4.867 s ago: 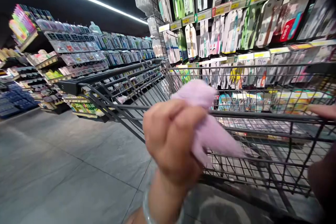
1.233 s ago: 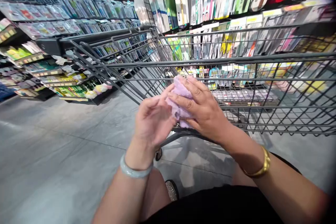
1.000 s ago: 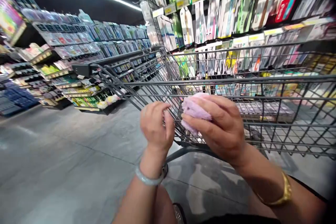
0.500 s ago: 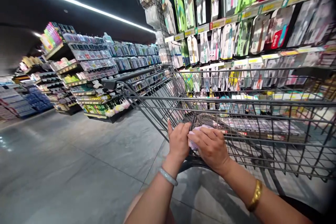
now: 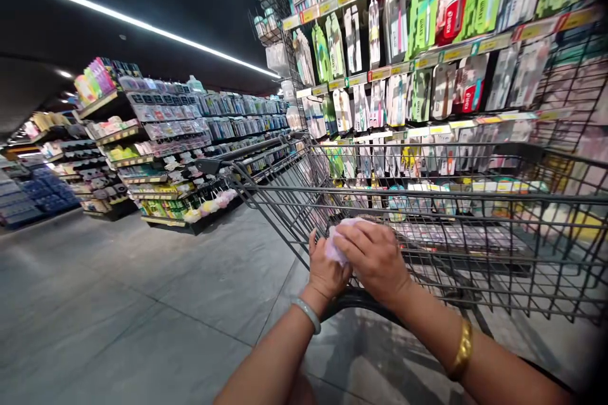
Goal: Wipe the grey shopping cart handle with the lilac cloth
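My right hand (image 5: 380,262) is closed over a crumpled lilac cloth (image 5: 337,250), its fingers bent across the top. My left hand (image 5: 327,272) is right beside it, fingers curled and partly covered by the cloth, with one finger sticking up. What the left fingers hold underneath is hidden. Both hands are against the near lower side of a dark metal shopping cart (image 5: 408,192), above its curved black frame bar (image 5: 363,297).
Behind the cart stands a rack of packaged toothbrushes (image 5: 422,95) with price strips. Further shelves of goods (image 5: 166,133) line the left and back. Grey floor (image 5: 142,304) spreads out on the left. The cart's wire basket (image 5: 475,253) spans the right side.
The cloth has shifted a little left and up, now over the left hand's fingers, with the right hand on it. The view has tilted up slightly, showing more of the rack.
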The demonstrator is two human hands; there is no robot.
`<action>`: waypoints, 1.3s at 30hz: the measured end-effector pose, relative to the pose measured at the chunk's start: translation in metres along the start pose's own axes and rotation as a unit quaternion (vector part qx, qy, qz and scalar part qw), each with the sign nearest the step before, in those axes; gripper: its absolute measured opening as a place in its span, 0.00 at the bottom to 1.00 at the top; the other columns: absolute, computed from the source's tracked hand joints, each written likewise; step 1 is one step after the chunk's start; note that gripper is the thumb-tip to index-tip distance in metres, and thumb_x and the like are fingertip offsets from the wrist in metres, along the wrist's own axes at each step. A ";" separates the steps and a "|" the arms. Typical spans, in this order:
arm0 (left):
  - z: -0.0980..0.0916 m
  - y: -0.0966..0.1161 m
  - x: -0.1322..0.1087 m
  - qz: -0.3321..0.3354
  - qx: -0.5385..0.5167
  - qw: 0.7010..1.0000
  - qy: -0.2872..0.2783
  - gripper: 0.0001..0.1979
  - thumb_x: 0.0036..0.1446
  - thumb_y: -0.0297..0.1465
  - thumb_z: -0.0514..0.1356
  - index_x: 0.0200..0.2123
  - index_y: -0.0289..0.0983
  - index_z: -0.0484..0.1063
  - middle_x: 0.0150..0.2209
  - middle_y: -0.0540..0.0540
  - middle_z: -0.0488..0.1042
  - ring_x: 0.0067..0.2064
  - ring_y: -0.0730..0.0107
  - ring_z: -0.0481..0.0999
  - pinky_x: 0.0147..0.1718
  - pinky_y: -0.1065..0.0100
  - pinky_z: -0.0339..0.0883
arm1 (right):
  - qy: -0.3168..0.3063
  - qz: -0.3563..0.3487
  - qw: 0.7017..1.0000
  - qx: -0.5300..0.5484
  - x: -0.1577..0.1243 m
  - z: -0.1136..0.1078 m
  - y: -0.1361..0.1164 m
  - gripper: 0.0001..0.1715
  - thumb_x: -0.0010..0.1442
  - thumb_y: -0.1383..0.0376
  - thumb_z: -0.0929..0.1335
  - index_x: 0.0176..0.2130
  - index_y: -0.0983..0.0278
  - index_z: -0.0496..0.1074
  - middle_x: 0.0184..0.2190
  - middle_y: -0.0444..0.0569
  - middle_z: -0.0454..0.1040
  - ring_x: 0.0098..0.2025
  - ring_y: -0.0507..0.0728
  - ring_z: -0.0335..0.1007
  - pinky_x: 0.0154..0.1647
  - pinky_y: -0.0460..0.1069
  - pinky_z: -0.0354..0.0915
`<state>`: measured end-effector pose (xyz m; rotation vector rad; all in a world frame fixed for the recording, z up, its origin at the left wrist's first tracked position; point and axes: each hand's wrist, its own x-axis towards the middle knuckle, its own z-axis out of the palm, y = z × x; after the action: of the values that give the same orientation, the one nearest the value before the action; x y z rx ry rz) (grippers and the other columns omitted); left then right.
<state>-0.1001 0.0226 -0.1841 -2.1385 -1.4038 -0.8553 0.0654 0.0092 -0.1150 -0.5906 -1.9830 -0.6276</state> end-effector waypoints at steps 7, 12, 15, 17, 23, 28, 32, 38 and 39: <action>-0.025 0.002 0.001 -0.003 0.044 0.999 -0.022 0.13 0.61 0.34 0.57 0.47 0.43 0.74 0.36 0.46 0.73 0.40 0.60 0.69 0.48 0.56 0.59 | -0.123 0.001 0.990 -0.068 -0.049 0.012 -0.002 0.07 0.63 0.67 0.68 0.43 0.59 0.74 0.42 0.46 0.78 0.45 0.58 0.64 0.50 0.56 0.54; -0.027 0.009 0.007 -0.033 0.024 0.999 -0.009 0.12 0.65 0.30 0.52 0.44 0.40 0.75 0.35 0.46 0.74 0.41 0.60 0.69 0.50 0.55 0.56 | -0.110 0.000 0.991 -0.073 -0.037 -0.001 0.003 0.07 0.67 0.64 0.66 0.43 0.59 0.74 0.42 0.46 0.77 0.45 0.57 0.64 0.50 0.56 0.54; -0.028 0.008 0.011 -0.025 0.008 1.000 -0.014 0.14 0.68 0.33 0.49 0.44 0.41 0.75 0.36 0.47 0.75 0.40 0.62 0.70 0.51 0.56 0.55 | -0.074 0.029 0.992 -0.098 -0.043 0.004 0.008 0.11 0.67 0.65 0.64 0.48 0.58 0.73 0.49 0.48 0.76 0.50 0.58 0.64 0.54 0.57 0.53; -0.028 0.006 0.014 -0.019 0.002 1.000 -0.011 0.15 0.69 0.34 0.48 0.44 0.42 0.75 0.35 0.48 0.76 0.40 0.63 0.71 0.51 0.57 0.55 | -0.078 0.000 0.991 -0.105 -0.061 0.013 0.012 0.10 0.67 0.65 0.65 0.47 0.60 0.73 0.47 0.50 0.76 0.49 0.59 0.64 0.55 0.57 0.53; -0.024 0.000 0.017 -0.004 0.019 1.000 0.012 0.16 0.70 0.35 0.48 0.41 0.42 0.76 0.34 0.48 0.78 0.37 0.65 0.73 0.51 0.57 0.54 | -0.132 -0.066 0.984 -0.097 -0.103 0.019 0.019 0.04 0.66 0.64 0.66 0.39 0.61 0.72 0.39 0.46 0.76 0.42 0.56 0.64 0.48 0.54 0.54; -0.016 -0.004 0.018 0.009 0.050 0.998 0.020 0.15 0.69 0.36 0.50 0.39 0.41 0.75 0.32 0.48 0.78 0.38 0.63 0.74 0.49 0.57 0.53 | -0.131 -0.055 0.986 -0.086 -0.093 0.016 0.031 0.11 0.70 0.62 0.62 0.50 0.58 0.70 0.52 0.46 0.73 0.52 0.58 0.62 0.52 0.57 0.51; -0.012 -0.002 0.019 0.010 0.052 0.998 0.034 0.13 0.69 0.37 0.51 0.37 0.42 0.74 0.32 0.48 0.78 0.38 0.62 0.75 0.49 0.57 0.52 | -0.187 -0.105 0.974 -0.073 -0.110 0.009 0.041 0.08 0.69 0.65 0.62 0.40 0.60 0.70 0.42 0.45 0.75 0.45 0.56 0.62 0.48 0.55 0.53; -0.014 0.004 0.017 0.002 0.031 0.999 0.036 0.13 0.68 0.39 0.52 0.37 0.43 0.75 0.32 0.49 0.78 0.38 0.63 0.74 0.50 0.57 0.51 | -0.170 -0.077 0.980 -0.075 -0.098 -0.024 0.052 0.10 0.70 0.65 0.61 0.48 0.58 0.70 0.49 0.45 0.74 0.50 0.57 0.61 0.49 0.54 0.53; -0.014 0.005 0.017 -0.001 0.028 0.999 0.036 0.13 0.68 0.39 0.52 0.37 0.43 0.75 0.33 0.49 0.78 0.38 0.63 0.74 0.50 0.57 0.51 | -0.153 -0.057 0.983 -0.084 -0.095 -0.027 0.053 0.12 0.70 0.65 0.61 0.50 0.57 0.70 0.52 0.45 0.73 0.52 0.58 0.60 0.51 0.55 0.52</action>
<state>-0.0944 0.0227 -0.1619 -2.0443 -1.3788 -0.8744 0.1579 0.0172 -0.1782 -0.7127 -2.2784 -0.8205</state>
